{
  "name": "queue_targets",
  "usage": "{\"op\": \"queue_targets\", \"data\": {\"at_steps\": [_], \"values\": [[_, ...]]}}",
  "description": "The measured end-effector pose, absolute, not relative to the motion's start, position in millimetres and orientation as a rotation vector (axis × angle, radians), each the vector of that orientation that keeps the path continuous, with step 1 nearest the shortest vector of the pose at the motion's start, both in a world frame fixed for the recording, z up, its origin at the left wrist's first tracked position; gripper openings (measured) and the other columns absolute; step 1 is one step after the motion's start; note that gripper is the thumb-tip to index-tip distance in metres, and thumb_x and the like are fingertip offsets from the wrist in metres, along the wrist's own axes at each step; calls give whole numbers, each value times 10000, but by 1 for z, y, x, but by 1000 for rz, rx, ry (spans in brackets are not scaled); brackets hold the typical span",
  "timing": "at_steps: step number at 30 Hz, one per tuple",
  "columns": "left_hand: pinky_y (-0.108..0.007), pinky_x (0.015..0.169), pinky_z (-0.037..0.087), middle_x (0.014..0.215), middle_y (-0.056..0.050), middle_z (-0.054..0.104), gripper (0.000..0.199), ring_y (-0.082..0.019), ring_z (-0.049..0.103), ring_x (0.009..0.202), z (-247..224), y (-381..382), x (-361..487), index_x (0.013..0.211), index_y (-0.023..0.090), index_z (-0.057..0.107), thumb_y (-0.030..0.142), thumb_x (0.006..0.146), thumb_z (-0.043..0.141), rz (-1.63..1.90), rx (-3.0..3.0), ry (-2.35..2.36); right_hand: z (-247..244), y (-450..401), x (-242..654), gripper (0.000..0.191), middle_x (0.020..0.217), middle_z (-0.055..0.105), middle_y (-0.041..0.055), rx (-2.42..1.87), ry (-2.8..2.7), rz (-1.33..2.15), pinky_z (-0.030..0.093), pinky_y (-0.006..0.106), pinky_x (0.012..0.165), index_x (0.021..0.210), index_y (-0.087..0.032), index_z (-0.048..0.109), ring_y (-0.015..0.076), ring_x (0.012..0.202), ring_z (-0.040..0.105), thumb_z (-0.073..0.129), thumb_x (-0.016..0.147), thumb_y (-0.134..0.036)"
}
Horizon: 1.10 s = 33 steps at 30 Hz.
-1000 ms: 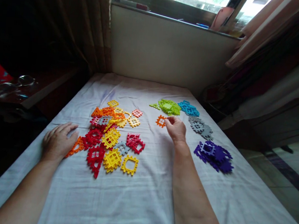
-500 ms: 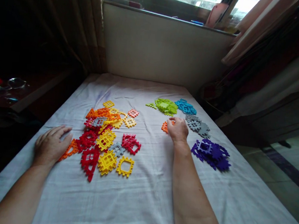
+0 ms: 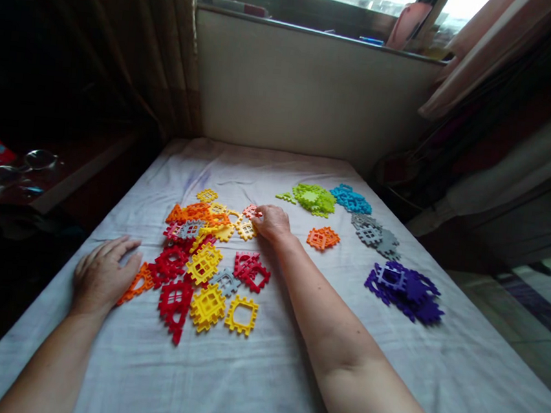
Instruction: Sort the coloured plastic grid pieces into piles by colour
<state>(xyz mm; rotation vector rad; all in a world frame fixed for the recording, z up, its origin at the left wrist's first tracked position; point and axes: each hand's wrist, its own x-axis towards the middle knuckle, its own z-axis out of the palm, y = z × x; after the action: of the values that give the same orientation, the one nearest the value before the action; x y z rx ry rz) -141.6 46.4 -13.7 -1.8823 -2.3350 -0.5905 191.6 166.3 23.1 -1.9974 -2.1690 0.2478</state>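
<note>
A creased pale sheet covers the flat surface, running up to a smooth, plain wall beneath a bright window; on it lie thin, notched plates, likely moulded plastic, their edges cut into square teeth, many pierced with window-like grids; the salmon-pink piece sits at the far right edge of the mixed heap, just beyond a pale yellow piece; the right hand reaches it with fingers bent and drawn together at its near edge, though whether they have closed on it I cannot tell; the left hand lies palm down, fingers extended and slightly parted, gripping nothing visible, its thumb beside an orange triangle; the pink piece should prove light and stiff, a little slick on its faces, hardly fragile unless a thin bar is bent; a thumb-and-finger pinch on the toothed rim would suit it, as the teeth could snag neighbours; across the sheet, an orange cluster and a dark purple pile show the same hard, toothed outlines.
</note>
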Motion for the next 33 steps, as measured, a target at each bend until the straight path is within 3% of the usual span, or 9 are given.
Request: {"op": "queue_targets", "data": {"at_steps": [6,15,20,26,33], "values": [[-421,1079,416,1331,-110,660,466,-269,582,1242,-14,46,-141,1131,197,694,429,881,377,-598,-1878,-2323,27,144,204,309,1141,737,92,-2005,-2132,136,463,320,884,1128,-241,734,231,1051,650,542,942,-396],[-463,1062,431,1342,-126,652,495,-295,583,1241,-10,47,-140,1140,185,692,443,861,375,-571,-1869,-2375,12,103,300,255,1175,709,104,-2143,-1789,-61,421,363,889,1090,-218,724,261,1087,603,584,918,-344],[-467,1062,434,1334,-146,651,544,-304,586,1242,-8,48,-139,1140,166,691,462,849,340,-591,-1885,-2370,-7,102,311,215,1263,655,103,-2088,-1729,-77,369,364,938,1040,-219,708,250,1157,551,613,879,-326],[-482,1053,441,1329,-148,654,556,-313,589,1235,-8,47,-139,1134,164,695,472,843,335,-593,-1884,-2352,-12,103,307,222,1067,706,102,-2104,-1700,-78,333,383,935,1014,-194,673,257,1051,576,618,852,-335],[-465,1070,433,1329,-125,660,511,-291,585,1243,-11,47,-140,1120,186,699,455,844,363,-597,-1874,-2358,-10,94,312,214,1044,699,107,-2168,-1693,-125,339,398,935,985,-197,680,264,1015,588,603,829,-320]]}}
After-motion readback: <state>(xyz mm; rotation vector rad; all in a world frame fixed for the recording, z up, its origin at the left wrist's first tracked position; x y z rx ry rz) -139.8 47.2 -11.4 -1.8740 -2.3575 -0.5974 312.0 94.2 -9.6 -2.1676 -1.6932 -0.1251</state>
